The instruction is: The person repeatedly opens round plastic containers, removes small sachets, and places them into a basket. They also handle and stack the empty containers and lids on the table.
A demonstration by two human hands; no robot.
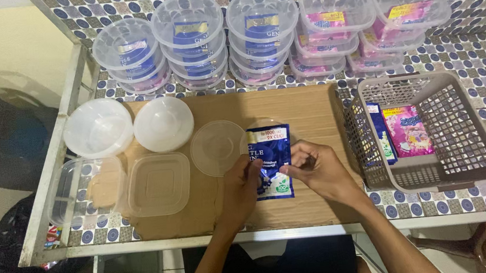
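A blue sachet (269, 146) lies on the brown cardboard sheet (305, 107) at the middle of the table. My left hand (241, 190) pinches its left edge and my right hand (318, 170) pinches its right edge near the lower part. A clear round lid (215, 148) lies flat just left of the sachet, and part of a clear round container shows behind the sachet's top.
Stacks of filled clear round (187, 24) and square containers (334, 5) line the back. Round tubs (97, 127) and square lids (159, 183) lie at the left. A grey plastic basket (460, 135) at the right holds pink (408, 131) and blue sachets.
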